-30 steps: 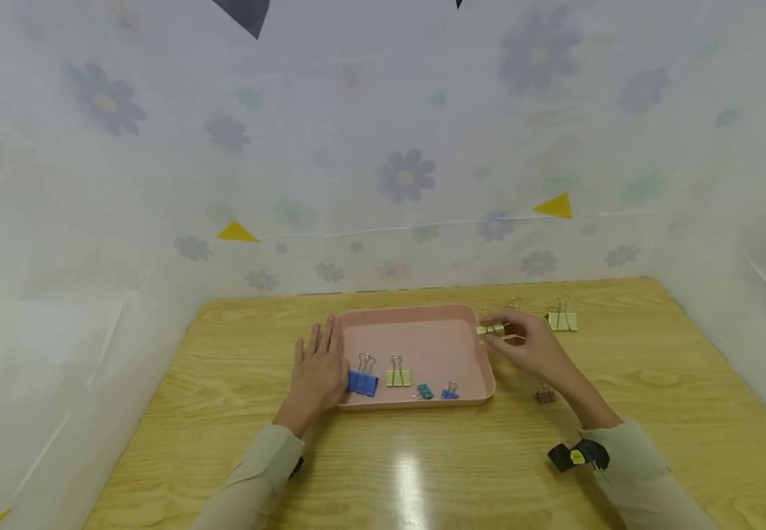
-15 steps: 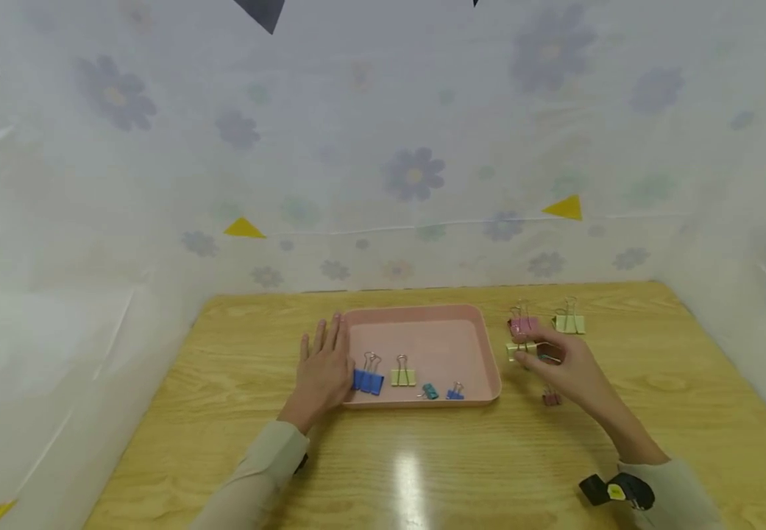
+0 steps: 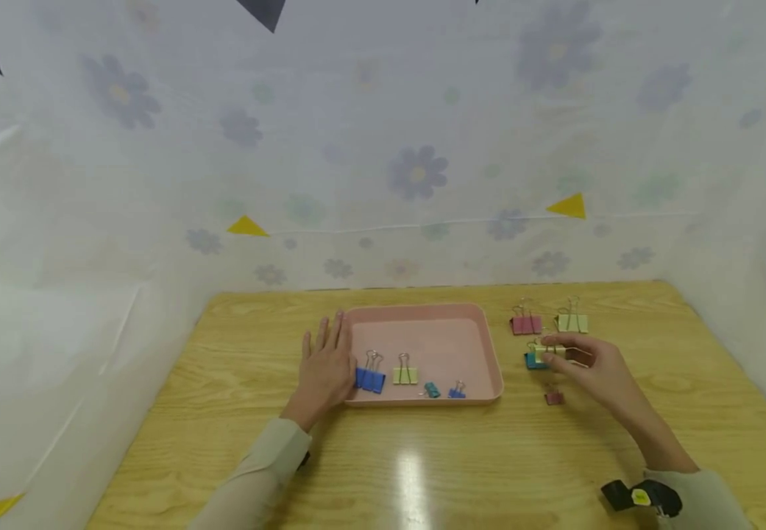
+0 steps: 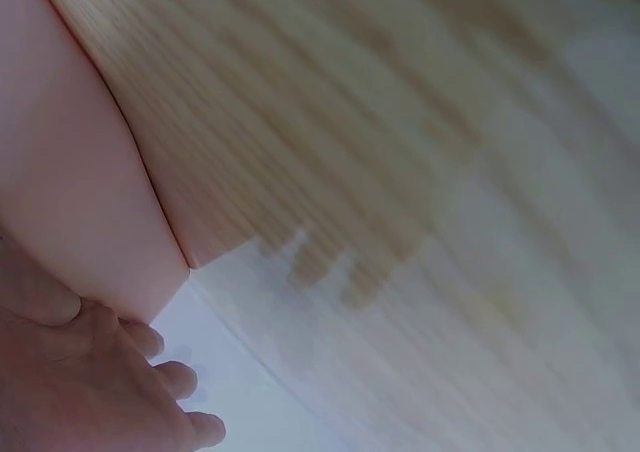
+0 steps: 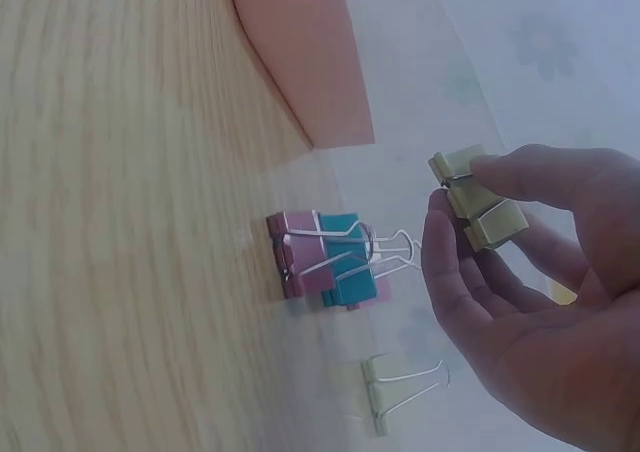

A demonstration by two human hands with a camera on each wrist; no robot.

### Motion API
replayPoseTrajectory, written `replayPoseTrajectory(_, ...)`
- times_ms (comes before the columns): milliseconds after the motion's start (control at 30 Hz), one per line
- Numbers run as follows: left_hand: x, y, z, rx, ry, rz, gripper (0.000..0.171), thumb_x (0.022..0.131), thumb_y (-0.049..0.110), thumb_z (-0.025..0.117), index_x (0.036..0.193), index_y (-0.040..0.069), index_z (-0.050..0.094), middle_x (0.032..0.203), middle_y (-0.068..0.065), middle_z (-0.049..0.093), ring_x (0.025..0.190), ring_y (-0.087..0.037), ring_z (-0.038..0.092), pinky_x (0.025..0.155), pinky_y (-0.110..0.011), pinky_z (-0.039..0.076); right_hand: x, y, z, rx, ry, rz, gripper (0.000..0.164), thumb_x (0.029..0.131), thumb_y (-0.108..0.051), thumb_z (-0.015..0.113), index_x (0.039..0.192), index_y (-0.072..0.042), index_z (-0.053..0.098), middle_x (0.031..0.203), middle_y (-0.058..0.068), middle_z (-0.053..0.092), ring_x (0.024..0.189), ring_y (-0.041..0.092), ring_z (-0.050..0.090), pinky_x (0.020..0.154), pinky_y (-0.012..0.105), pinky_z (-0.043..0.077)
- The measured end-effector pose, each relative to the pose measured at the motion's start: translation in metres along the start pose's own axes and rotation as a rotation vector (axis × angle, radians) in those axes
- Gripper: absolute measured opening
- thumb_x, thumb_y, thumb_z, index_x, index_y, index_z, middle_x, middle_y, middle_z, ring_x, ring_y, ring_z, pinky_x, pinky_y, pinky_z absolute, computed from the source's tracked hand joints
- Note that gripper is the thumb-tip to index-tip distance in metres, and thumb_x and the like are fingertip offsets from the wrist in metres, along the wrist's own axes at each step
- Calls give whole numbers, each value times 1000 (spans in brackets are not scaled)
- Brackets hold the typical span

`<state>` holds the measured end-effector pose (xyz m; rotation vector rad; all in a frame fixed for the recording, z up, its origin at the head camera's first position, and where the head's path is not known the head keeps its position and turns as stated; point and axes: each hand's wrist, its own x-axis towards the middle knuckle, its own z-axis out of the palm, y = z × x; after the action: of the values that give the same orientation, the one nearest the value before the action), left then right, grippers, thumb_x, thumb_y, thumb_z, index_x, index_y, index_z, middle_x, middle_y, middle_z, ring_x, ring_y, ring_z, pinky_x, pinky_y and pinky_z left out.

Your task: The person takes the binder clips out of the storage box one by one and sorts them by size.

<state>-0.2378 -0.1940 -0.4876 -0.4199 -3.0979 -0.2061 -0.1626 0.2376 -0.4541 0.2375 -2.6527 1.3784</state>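
Observation:
My right hand (image 3: 594,368) pinches a yellow binder clip (image 5: 478,197) between thumb and fingers, to the right of the pink tray (image 3: 449,338). In the head view the held clip overlaps a teal binder clip (image 3: 532,361) standing on the table. A small dark-pink binder clip (image 3: 554,397) stands just in front of it. My left hand (image 3: 323,372) lies along the tray's left wall, fingers straight and pointing away from me; its fingertips (image 4: 178,380) show beside the tray in the left wrist view.
Inside the tray are a large blue binder clip (image 3: 370,380), a yellow one (image 3: 405,376), a small teal one (image 3: 432,390) and a small blue one (image 3: 457,392). Behind my right hand stand a pink binder clip (image 3: 526,324) and another yellow one (image 3: 572,322). A flowered sheet (image 3: 356,147) borders the table.
My right hand has carried the yellow binder clip rightward from the tray's right edge to over the teal clip. The pink clip behind has come into view. My left hand stays at the tray.

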Motion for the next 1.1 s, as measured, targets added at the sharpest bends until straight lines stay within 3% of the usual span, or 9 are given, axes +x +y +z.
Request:
replayPoseTrajectory(233,0,-2,2,-10,15,4,65,109,23,34,165,4,7,172,-12,8,157,-36,9,123,-59,9,0,10,-5,52,-19,43,36,100,-24,70,130,-3,68,126,1,68,106,-8,62,84,13,52)
replayPoseTrajectory(600,-1,-1,0,-21,6,5,64,109,23,32,165,4,7,172,-12,8,157,-36,8,123,-60,9,-2,18,-22,29,19,85,39,99,-27,71,130,-2,68,128,4,69,105,-11,61,81,11,50)
replayPoseTrajectory(867,-1,-1,-2,-19,8,10,64,110,25,33,165,3,10,172,-13,9,156,-37,9,123,-60,10,-1,29,-35,21,46,118,42,99,-27,71,131,0,66,120,-22,60,104,-16,56,81,8,48)
replayPoseTrajectory(1100,-1,-2,0,-26,18,11,63,111,30,33,165,3,12,171,-13,11,156,-37,11,122,-61,11,-3,43,-42,44,38,139,42,100,-25,70,132,1,65,121,-23,61,104,-16,55,81,9,49)
